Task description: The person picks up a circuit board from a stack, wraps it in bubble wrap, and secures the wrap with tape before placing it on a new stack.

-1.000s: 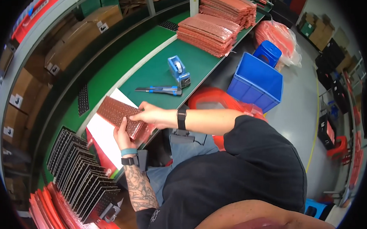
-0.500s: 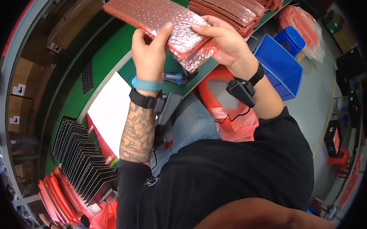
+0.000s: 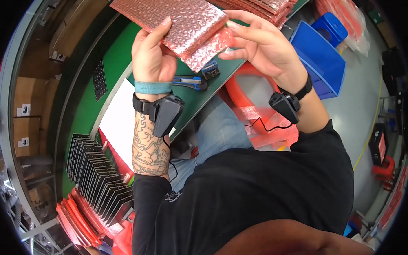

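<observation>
A pink bubble-wrap packet (image 3: 171, 20) is held up over the bench, its loose flap (image 3: 208, 53) hanging from the near end. My left hand (image 3: 154, 53) grips its near long side, thumb on top and fingers underneath. Around the packet's right end, my right hand (image 3: 268, 44) has its fingers spread apart; the fingertips are close to the flap, and I cannot tell if they touch it. Below the packet, a blue-and-black utility knife (image 3: 189, 82) lies on the green bench top. More pink bubble-wrap packets (image 3: 258, 4) are piled beyond my right hand.
A white sheet (image 3: 118, 123) lies left of my forearm, near a row of upright black panels (image 3: 98, 176). Red wrapped packets (image 3: 79, 217) stand at lower left, with another person's arm (image 3: 95, 252) below. Right of the bench are a blue bin (image 3: 321, 62) and blue stool (image 3: 333, 27).
My right hand has come off the packet's top and shifted right, its fingers spreading. My left hand has moved slightly left, still gripping the packet. More of the knife now shows.
</observation>
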Action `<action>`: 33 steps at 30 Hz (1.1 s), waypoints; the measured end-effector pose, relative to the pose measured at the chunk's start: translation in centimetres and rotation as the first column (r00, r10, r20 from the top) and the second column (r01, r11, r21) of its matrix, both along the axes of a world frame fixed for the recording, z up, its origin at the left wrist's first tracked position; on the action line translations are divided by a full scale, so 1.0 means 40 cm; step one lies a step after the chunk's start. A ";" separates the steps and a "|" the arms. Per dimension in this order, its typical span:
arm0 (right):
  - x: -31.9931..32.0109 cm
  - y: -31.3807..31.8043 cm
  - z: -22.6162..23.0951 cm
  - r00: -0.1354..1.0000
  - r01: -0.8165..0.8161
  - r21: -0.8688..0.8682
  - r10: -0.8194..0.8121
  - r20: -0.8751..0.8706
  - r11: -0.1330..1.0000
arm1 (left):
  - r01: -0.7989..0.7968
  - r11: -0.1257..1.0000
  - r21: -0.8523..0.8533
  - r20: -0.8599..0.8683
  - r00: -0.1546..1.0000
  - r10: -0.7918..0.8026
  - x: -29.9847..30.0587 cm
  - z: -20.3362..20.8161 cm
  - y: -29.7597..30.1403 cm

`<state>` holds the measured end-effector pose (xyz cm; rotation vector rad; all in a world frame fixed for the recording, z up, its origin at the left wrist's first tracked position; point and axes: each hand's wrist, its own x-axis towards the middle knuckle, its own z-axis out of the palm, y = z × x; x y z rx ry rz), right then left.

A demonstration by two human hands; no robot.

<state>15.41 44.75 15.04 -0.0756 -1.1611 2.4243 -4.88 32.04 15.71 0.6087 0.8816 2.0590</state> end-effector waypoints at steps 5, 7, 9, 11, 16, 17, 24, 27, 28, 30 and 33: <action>0.063 -0.013 0.019 0.986 0.164 0.374 -0.159 -0.045 0.913 | 0.079 0.997 0.004 0.053 0.995 -0.079 -0.006 0.045 0.046; 0.062 -0.005 0.022 0.970 0.237 0.511 -0.225 -0.087 0.826 | 0.096 0.995 0.003 0.076 0.992 -0.096 -0.003 0.044 0.064; 0.052 0.007 0.032 0.903 0.401 0.733 -0.373 -0.214 0.550 | 0.136 0.991 -0.003 0.089 0.987 -0.135 0.005 0.044 0.083; 0.047 0.025 0.044 0.860 0.457 0.808 -0.415 -0.295 0.371 | 0.152 0.988 0.004 0.096 0.984 -0.151 0.012 0.044 0.097; 0.024 0.071 0.078 0.764 0.535 0.840 -0.376 -0.525 -0.087 | 0.138 0.990 0.028 0.057 0.989 -0.140 0.029 0.022 0.124; 0.021 0.074 0.082 0.781 0.510 0.860 -0.406 -0.475 -0.024 | 0.119 0.992 0.029 0.042 0.992 -0.120 0.033 0.019 0.127; -0.017 0.112 0.080 0.803 0.365 0.924 -0.542 -0.248 0.118 | 0.056 0.998 0.010 0.040 0.998 -0.056 0.046 -0.002 0.168; -0.044 0.132 0.061 0.791 0.316 0.923 -0.599 -0.129 0.218 | 0.039 0.999 0.019 0.023 0.999 -0.039 0.046 -0.013 0.182; -0.054 0.138 0.037 0.747 0.334 0.927 -0.647 -0.152 0.168 | 0.016 1.000 0.025 0.003 1.000 -0.016 0.052 -0.022 0.178; -0.068 0.163 0.003 0.664 0.368 0.928 -0.717 -0.213 0.065 | -0.014 0.998 0.057 -0.045 0.999 0.017 0.064 -0.036 0.191; -0.057 0.157 -0.019 0.743 0.405 0.741 -0.665 0.074 0.536 | -0.084 0.994 0.063 -0.034 0.996 0.086 0.092 -0.055 0.199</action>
